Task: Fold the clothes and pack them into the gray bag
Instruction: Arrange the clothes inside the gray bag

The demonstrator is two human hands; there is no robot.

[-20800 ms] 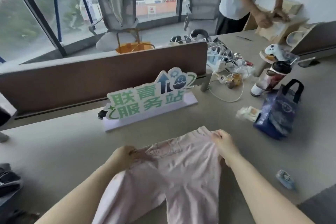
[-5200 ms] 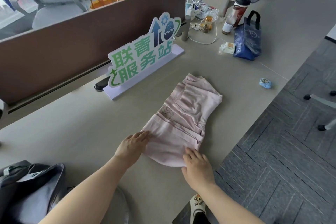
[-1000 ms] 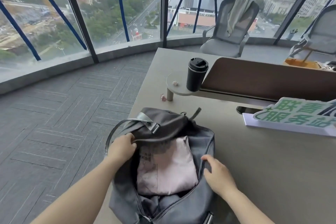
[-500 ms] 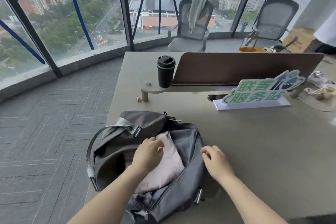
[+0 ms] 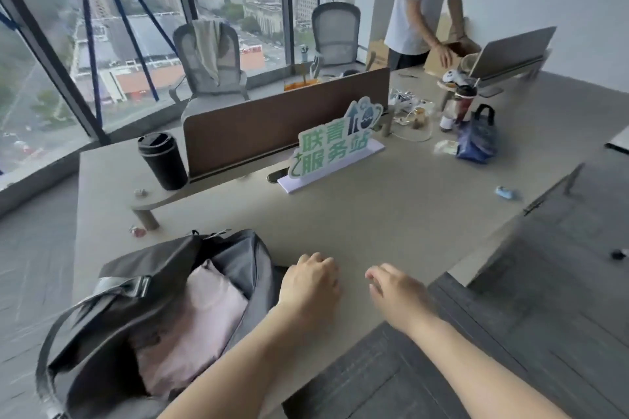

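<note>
Folded pink garment [image 5: 190,326] inside the open gray bag [image 5: 160,303], at the near left corner of the beige desk [image 5: 391,214], zipper mouth gaping, gray strap [image 5: 68,326] looping off the left side. Left hand [image 5: 311,284] just right of the bag's edge, knuckles up, fingers curled loosely under, gripping nothing; whether touching the bag wall, impossible to tell. Right hand [image 5: 396,289] beside it, close but apart, palm down over the desk near the front edge, fingers relaxed and slightly spread, likewise holding nothing. Further out: green-and-white sign [image 5: 332,146] on a white base at mid-desk, in front of a brown divider panel [image 5: 282,126]. Black lidded cup [image 5: 162,160] on a small raised shelf [image 5: 149,201] at the panel's left end, with a small wrapped sweet [image 5: 138,231] on the desk below. On the far right, blue tote bag [image 5: 476,138], a dark drink bottle [image 5: 457,105] and a tangle of cables. Small blue object [image 5: 507,192] alone near the right edge. Beyond: two gray mesh chairs [image 5: 211,61] by the windows, and a standing person in a white T-shirt [image 5: 422,0] with hands at a cardboard box.
</note>
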